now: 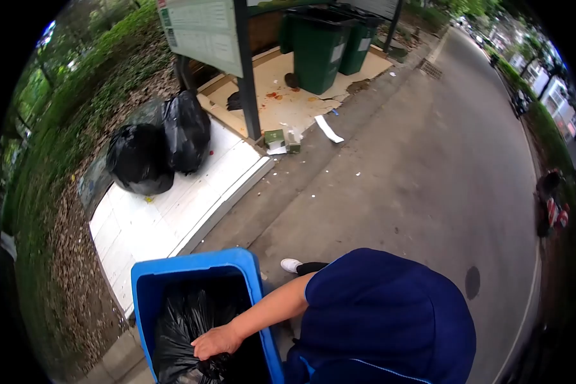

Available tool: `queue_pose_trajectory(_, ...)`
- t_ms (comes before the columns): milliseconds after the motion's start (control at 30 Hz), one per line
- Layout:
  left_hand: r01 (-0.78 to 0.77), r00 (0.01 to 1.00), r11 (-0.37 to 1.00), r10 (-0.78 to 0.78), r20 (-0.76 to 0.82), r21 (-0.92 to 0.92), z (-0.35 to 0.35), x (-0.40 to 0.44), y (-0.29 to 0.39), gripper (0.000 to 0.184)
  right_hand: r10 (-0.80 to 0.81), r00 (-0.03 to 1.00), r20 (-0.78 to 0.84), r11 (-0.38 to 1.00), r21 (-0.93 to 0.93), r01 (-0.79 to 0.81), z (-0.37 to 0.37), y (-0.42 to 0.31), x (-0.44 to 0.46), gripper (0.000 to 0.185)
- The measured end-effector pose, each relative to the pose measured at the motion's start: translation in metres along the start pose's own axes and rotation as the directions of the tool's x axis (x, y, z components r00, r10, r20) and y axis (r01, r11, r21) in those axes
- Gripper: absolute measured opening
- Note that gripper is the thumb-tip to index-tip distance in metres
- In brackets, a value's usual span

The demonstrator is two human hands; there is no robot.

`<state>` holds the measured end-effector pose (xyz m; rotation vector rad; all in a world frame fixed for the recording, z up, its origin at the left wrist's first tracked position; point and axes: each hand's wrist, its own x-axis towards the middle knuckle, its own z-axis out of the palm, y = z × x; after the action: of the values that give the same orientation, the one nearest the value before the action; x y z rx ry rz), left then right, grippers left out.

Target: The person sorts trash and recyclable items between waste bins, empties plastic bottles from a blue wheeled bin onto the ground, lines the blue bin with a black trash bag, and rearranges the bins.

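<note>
On the far left of the frame, I see a bank of dry leaves [64, 275] running beside blurred greenery [29, 211]. Right of it, a white platform [141, 221] slants from lower left towards the centre. At its upper end sit two full sacks, side by side: a rounder black sack [139, 160] and, just to its right, a taller black sack [187, 131].

At lower left, near the platform's lower end, stands an open blue bin [249, 265]. Inside it, a bunched black bag [185, 313] lies against the left side. My right hand [217, 342] reaches in over the bin's right side, its grip closed on gathered plastic of the bag. My left hand is out of frame, so I cannot tell its grip.

At upper centre, a signboard [205, 35] on dark posts overlooks a stained tan board [275, 109]. At the board's near corner lies a small green box [274, 139]; behind, two green wheeled bins [320, 54] [360, 48] stand close together. A white strip [328, 129] lies on the pavement just right of the box. Below, a white shoe [290, 265] shows beyond my forearm, and a navy shirt [390, 313] fills the lower centre-right. The grey road [486, 179] with a round cover [472, 282] takes the right.
</note>
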<state>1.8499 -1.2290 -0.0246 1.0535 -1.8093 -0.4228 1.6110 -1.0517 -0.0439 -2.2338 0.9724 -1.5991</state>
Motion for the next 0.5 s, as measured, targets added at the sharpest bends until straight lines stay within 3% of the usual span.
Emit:
queue_pose_trajectory(33,-0.154,0.986,0.983,0.147,-0.075,-0.104,-0.003,-0.005,-0.014,0.016,0.02,0.999,0.042,0.999,0.043,-0.022,0.004,0.002,0.001,0.021)
queue_pose_trajectory(67,-0.399,0.911,0.809,0.296,0.288,0.43,-0.015,-0.014,0.124,0.017,0.067,0.998,0.016,0.997,0.046,-0.067,0.008,0.003,0.004,0.02)
queue_pose_trajectory(100,-0.513,0.857,0.74,0.407,0.317,0.435,-0.008,-0.021,0.118,0.017,0.161,0.987,0.027,0.985,0.057,-0.162,0.013,0.005,0.005,0.027)
queue_pose_trajectory(133,-0.386,0.894,0.881,0.283,0.348,0.273,-0.005,-0.035,0.1,0.018,0.293,0.954,0.068,0.952,0.07,-0.298,0.012,0.0,0.01,0.032)
queue_pose_trajectory(167,-0.368,0.9,0.878,0.253,0.354,0.307,0.001,-0.053,0.083,0.016,0.413,0.903,0.121,0.902,0.085,-0.424,0.01,-0.002,0.015,0.038)
queue_pose_trajectory(200,-0.347,0.898,0.888,0.222,0.381,0.301,0.006,-0.064,0.104,0.016,0.387,0.92,0.066,0.912,0.116,-0.393,0.012,0.001,0.015,0.048)
queue_pose_trajectory(233,-0.225,0.915,0.93,0.099,0.391,0.29,0.009,-0.077,0.109,0.018,0.357,0.934,0.019,0.921,0.158,-0.356,0.017,0.006,0.018,0.058)
queue_pose_trajectory(300,-0.123,0.927,0.958,0.018,0.374,0.257,0.013,-0.095,0.129,0.019,0.466,0.788,0.403,0.877,-0.094,-0.471,0.01,-0.006,0.035,0.072)
queue_pose_trajectory(333,-0.184,0.903,0.937,0.041,0.427,0.298,0.012,-0.097,0.145,0.019,0.413,0.791,0.451,0.899,-0.067,-0.432,0.02,-0.003,0.036,0.071)
queue_pose_trajectory(367,-0.213,0.924,0.926,0.086,0.374,0.311,0.012,-0.105,0.144,0.018,0.369,0.792,0.485,0.917,-0.051,-0.396,0.029,-0.001,0.036,0.07)
queue_pose_trajectory(433,-0.193,0.948,0.914,0.079,0.309,0.357,0.013,-0.121,0.137,0.02,0.299,0.833,0.465,0.925,0.074,-0.373,0.032,-0.001,0.039,0.054)
queue_pose_trajectory(467,-0.15,0.936,0.921,0.016,0.351,0.36,0.01,-0.123,0.147,0.022,0.211,0.878,0.43,0.925,0.204,-0.322,0.043,0.007,0.033,0.039)
queue_pose_trajectory(500,-0.112,0.916,0.927,-0.043,0.398,0.359,0.006,-0.124,0.158,0.023,0.246,0.772,0.586,0.948,0.02,-0.317,0.051,0.016,0.033,0.029)
